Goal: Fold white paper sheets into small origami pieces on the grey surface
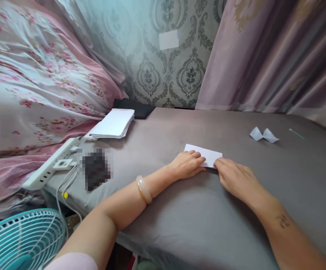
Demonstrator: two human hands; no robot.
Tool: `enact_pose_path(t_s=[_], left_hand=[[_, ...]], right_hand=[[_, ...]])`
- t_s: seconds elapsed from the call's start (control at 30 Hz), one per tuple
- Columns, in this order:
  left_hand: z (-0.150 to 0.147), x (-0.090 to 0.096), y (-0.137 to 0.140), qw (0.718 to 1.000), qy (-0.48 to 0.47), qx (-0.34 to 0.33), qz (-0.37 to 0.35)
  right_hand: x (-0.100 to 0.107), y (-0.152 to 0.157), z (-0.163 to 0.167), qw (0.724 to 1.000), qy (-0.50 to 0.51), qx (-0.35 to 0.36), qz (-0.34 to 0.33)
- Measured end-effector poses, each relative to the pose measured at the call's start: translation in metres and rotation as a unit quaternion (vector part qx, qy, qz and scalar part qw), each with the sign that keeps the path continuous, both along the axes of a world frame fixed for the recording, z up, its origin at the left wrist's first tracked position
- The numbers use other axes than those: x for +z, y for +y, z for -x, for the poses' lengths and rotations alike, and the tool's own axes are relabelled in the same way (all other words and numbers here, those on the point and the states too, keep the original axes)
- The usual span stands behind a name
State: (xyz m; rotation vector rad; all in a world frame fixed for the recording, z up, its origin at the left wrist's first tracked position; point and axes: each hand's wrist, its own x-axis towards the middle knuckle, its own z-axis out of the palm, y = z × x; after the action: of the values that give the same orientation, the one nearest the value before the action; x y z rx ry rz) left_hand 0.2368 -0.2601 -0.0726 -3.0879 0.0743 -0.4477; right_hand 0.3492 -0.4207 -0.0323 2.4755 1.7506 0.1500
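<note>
A folded white sheet of paper (213,157) lies on the grey cloth-covered surface in front of me. Across its left part rests my left hand (189,164), open, its fingers lying on the paper and pressing it down. My right hand (233,174) is closed at the paper's lower right corner, with thumb and fingers pinching the edge. Part of the near edge is hidden by my fingers. Farther right on the cloth sits a folded white paper shape (264,135) with two pointed halves, apart from both hands.
A stack of white paper (114,123) lies at the back left, beside a black folded item (140,108). Nearer are a power strip (53,161) with cables and a blurred dark object (95,168). A fan (25,236) stands lower left. A thin green stick (297,134) lies right.
</note>
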Motion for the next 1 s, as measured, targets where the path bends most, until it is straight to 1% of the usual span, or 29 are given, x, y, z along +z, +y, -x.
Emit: enact_pose_path(t_s=[0.1,0.17,0.23,0.27,0.3,0.33,0.37,0.4,0.43,0.47,0.53,0.57,0.6,0.63,0.67,0.7,0.73,0.77,0.8,0.87,0.9,0.93,1.0], left_hand=[[-0.001,0.000,0.001,1.000,0.014,0.002,0.011],[0.000,0.002,0.003,0.999,0.010,0.005,0.047],[0.002,0.004,0.006,0.992,-0.021,0.021,0.124],[0.003,0.005,0.007,0.982,-0.052,0.035,0.179],[0.003,0.007,0.009,0.964,-0.093,0.053,0.243],[0.003,0.009,0.011,0.936,-0.142,0.073,0.314],[0.003,0.011,0.013,0.896,-0.192,0.090,0.389],[0.002,0.013,0.014,0.847,-0.237,0.101,0.465],[0.002,0.015,0.016,0.791,-0.268,0.103,0.540],[0.002,0.016,0.016,0.732,-0.284,0.101,0.611],[0.001,0.015,0.017,0.618,-0.270,0.093,0.733],[0.001,0.014,0.016,0.566,-0.250,0.095,0.780],[0.001,0.012,0.015,0.522,-0.230,0.100,0.815],[0.000,0.011,0.013,0.489,-0.212,0.105,0.840],[0.000,0.009,0.012,0.467,-0.197,0.108,0.855],[0.000,0.007,0.010,0.455,-0.183,0.110,0.865],[0.000,0.006,0.009,0.450,-0.170,0.112,0.869],[0.000,0.005,0.008,0.449,-0.158,0.118,0.871],[0.000,0.004,0.008,0.451,-0.146,0.127,0.871],[0.001,0.004,0.009,0.460,-0.136,0.155,0.864],[0.001,0.005,0.011,0.470,-0.138,0.167,0.856],[0.002,0.005,0.012,0.484,-0.142,0.177,0.845],[0.003,0.006,0.015,0.521,-0.150,0.190,0.818]], right_hand=[[-0.001,0.003,-0.001,0.999,-0.014,0.001,-0.043],[-0.001,0.004,-0.003,0.994,-0.005,0.021,-0.105],[-0.001,0.005,-0.006,0.977,0.022,0.037,-0.207],[0.000,0.005,-0.008,0.962,0.038,0.035,-0.267],[0.000,0.006,-0.010,0.943,0.054,0.025,-0.328],[0.000,0.007,-0.012,0.921,0.072,0.009,-0.383],[-0.001,0.008,-0.014,0.899,0.095,-0.011,-0.428],[-0.003,0.009,-0.015,0.878,0.129,-0.031,-0.459],[-0.005,0.011,-0.016,0.861,0.178,-0.053,-0.474],[-0.008,0.013,-0.016,0.843,0.241,-0.077,-0.474],[-0.013,0.018,-0.013,0.798,0.392,-0.131,-0.438],[-0.015,0.021,-0.011,0.770,0.465,-0.156,-0.408],[-0.016,0.023,-0.008,0.739,0.529,-0.177,-0.378],[-0.018,0.025,-0.005,0.709,0.580,-0.193,-0.353],[-0.019,0.027,-0.003,0.683,0.616,-0.204,-0.335],[-0.020,0.028,-0.001,0.665,0.638,-0.214,-0.324],[-0.021,0.029,0.000,0.654,0.648,-0.224,-0.319],[-0.022,0.029,0.000,0.652,0.647,-0.234,-0.320],[-0.024,0.029,-0.001,0.656,0.639,-0.240,-0.323],[-0.027,0.028,-0.003,0.677,0.614,-0.243,-0.325],[-0.029,0.028,-0.004,0.690,0.601,-0.239,-0.324],[-0.029,0.027,-0.004,0.703,0.590,-0.232,-0.322],[-0.030,0.026,-0.004,0.727,0.572,-0.211,-0.317]])
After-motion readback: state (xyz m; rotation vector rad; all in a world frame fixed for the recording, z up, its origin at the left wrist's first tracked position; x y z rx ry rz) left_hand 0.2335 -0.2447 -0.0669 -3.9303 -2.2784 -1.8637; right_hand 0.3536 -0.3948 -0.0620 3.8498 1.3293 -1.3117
